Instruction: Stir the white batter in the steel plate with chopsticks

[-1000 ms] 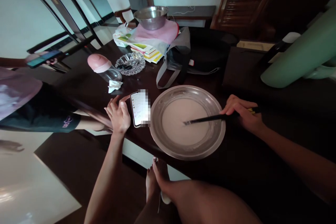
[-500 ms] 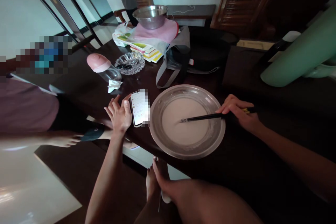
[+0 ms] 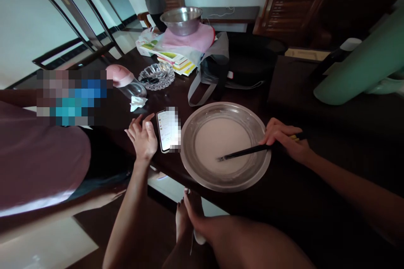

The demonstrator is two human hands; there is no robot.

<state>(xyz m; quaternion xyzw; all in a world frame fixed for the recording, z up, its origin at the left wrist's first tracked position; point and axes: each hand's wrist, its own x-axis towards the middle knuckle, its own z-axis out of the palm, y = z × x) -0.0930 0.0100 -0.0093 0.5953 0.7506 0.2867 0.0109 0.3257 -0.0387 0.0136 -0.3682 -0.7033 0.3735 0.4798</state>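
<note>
A wide metal bowl on the dark table holds a pale, milky liquid. My right hand is closed around black chopsticks at the bowl's right rim; their tips dip into the liquid near its middle. Left of the bowl lies a smartphone with a lit screen, partly blurred out. Just beside the phone, my left hand is raised with its fingers apart, and nothing is in it.
A pink-capped bottle, a crumpled tissue and a glass ashtray stand beyond the phone. Behind are a black bag, papers and a second metal bowl. A green cylinder leans in at right. Another person is close at left.
The chopstick tips have swept through the liquid, first left, then toward me. My left index finger has drawn back slightly from the phone. The person at left has come nearer.
</note>
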